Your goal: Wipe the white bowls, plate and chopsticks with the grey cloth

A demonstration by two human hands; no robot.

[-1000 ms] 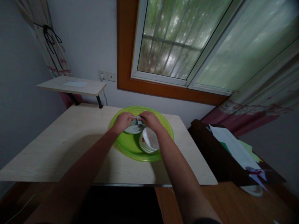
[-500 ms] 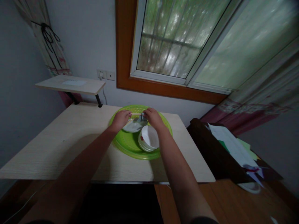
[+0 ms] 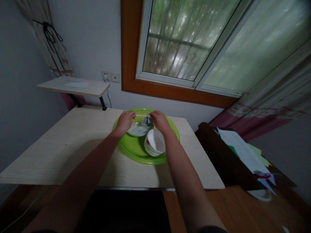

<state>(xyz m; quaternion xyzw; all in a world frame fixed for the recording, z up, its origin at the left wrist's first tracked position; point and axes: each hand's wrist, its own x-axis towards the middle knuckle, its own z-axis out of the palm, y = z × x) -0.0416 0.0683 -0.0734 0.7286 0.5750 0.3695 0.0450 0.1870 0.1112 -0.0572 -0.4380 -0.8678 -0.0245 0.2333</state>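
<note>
My left hand (image 3: 125, 121) is closed on one end of thin, light chopsticks (image 3: 141, 115), held level; I cannot tell whether there is one or a pair. At the other end, my right hand (image 3: 158, 120) pinches a grey cloth (image 3: 147, 121) around them, and part of it hangs down. Below the hands, a white plate (image 3: 139, 131) rests in a round green tray (image 3: 132, 151). Another thin stick lies slantwise across the plate, partly hidden by my left hand. Nearer to me is a stack of white bowls (image 3: 155, 143), beside my right wrist.
The tray stands on a pale wooden table (image 3: 82, 149) against the wall. A raised shelf (image 3: 75, 85) with a paper on it is at the back left. To the right, a dark brown piece of furniture (image 3: 213, 155) holds papers (image 3: 240, 149).
My hands have drawn apart, baring the middle of the chopsticks between them. The cloth has gone rightward with my right hand, and more of the plate shows.
</note>
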